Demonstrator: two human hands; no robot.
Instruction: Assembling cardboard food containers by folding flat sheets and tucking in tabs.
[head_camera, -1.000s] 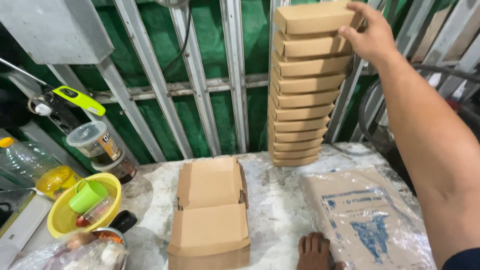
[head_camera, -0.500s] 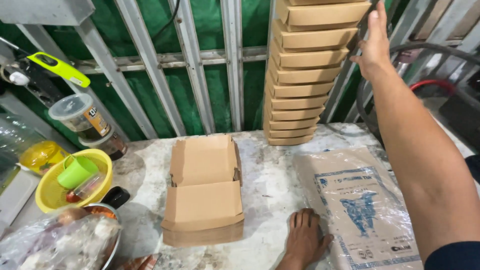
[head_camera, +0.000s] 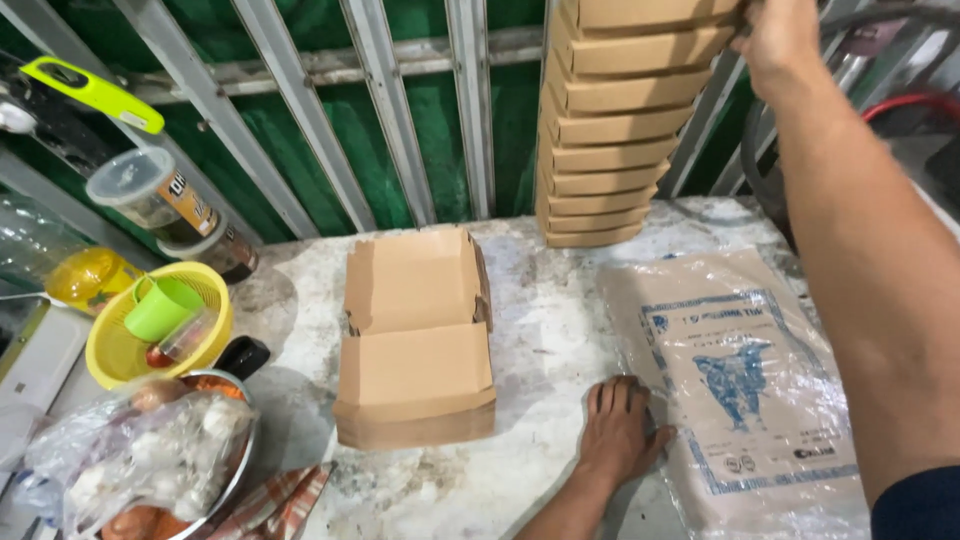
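A stained white marble desk (head_camera: 540, 300) is set against green sheeting behind slanted metal bars (head_camera: 380, 110). At centre an open box (head_camera: 415, 340) lies flat. At one o'clock a box stack (head_camera: 610, 130) is gripped near its top by the right hand (head_camera: 775, 35), fingers clenched on a box edge. At five o'clock the left hand (head_camera: 620, 430) is pressed flat, grip released, beside a plastic-wrapped pack (head_camera: 745, 385). At nine o'clock a yellow basket (head_camera: 110, 350) holds a green cup (head_camera: 160, 308).

Tall stack of folded brown cardboard boxes (head_camera: 610, 130) stands upright on table.
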